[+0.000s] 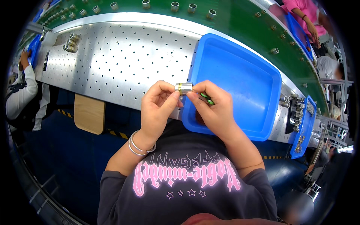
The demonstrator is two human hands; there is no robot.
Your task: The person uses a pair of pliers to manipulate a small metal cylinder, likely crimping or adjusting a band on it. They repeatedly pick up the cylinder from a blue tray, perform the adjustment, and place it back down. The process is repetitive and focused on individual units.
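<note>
A short shiny metal cylinder (184,88) with a yellowish band near its left end is held level in front of my chest. My left hand (159,101) pinches its left end between thumb and forefinger. At the other end, the thumb and forefinger of my right hand (217,107) close on it. A thin green-and-black tool (207,99) is tucked in my right hand; its exact kind is hard to make out. Beneath that hand lies a large blue tray (275,86), and my left hand is over the edge of the perforated metal bench (123,63).
Several metal cylinders (70,43) stand at the bench's far left near a black pen-like item (46,61). More cylinders ride a green conveyor belt (240,28) beyond the bench. A second blue tray (303,129) is at right. Other people work at both sides. A wooden stool (89,114) stands left.
</note>
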